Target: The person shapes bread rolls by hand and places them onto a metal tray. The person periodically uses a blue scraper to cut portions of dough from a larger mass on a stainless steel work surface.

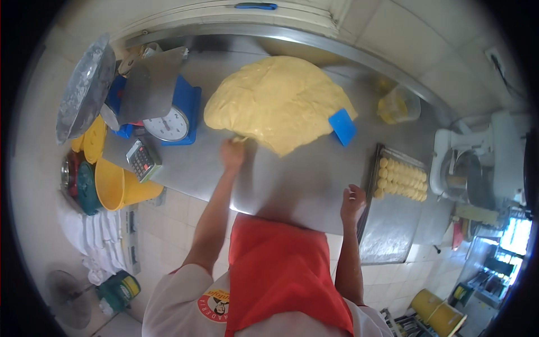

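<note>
A steel table (303, 188) stands against a wall (410, 39) of large pale tiles, with a raised metal edge (281, 33) along its far side. A wall outlet (495, 59) is at far right. Light tiles cover the floor (177, 224). A fan (67, 297) stands near left. Bluish-white light glares through an opening (517, 236) at right.

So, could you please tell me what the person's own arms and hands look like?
The left hand and right hand wear no gloves. The forearms are uncovered below short, pale grey sleeves. The matching shirt bears a round red emblem on its left side, beside a red apron.
</note>
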Tool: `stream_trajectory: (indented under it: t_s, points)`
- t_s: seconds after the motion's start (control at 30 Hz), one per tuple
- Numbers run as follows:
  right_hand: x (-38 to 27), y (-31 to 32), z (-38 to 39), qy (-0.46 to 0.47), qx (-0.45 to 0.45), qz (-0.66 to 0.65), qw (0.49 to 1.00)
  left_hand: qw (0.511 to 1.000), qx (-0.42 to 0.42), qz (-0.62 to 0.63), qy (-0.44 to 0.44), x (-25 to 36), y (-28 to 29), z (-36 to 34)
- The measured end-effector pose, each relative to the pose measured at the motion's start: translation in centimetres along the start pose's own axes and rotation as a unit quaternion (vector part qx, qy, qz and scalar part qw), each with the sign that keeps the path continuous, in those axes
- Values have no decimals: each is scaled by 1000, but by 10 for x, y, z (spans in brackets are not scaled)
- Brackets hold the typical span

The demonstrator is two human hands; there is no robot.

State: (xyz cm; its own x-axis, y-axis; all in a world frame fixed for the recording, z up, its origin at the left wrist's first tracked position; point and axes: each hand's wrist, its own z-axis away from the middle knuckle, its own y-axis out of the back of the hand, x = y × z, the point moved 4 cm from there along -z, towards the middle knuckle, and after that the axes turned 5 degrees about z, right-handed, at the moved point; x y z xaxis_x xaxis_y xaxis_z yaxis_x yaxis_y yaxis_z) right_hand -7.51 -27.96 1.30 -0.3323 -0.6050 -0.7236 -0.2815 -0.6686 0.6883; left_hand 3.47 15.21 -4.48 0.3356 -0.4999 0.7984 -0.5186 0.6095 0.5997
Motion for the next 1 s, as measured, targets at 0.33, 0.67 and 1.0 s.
stream_trajectory:
  t_s: [0.33, 0.67, 1.0]
  points:
    - [-93, -16, -160, 65, 115, 64, 989, 957, -219, 179, 61, -37, -5, 1]
    - [-67, 44, -410, 140, 41, 374, 916, 926, -342, 126, 95, -19, 51, 91]
    - [15, 34, -484, 245, 45, 475, 844, 905, -335, 198, 172, 66, -18, 121]
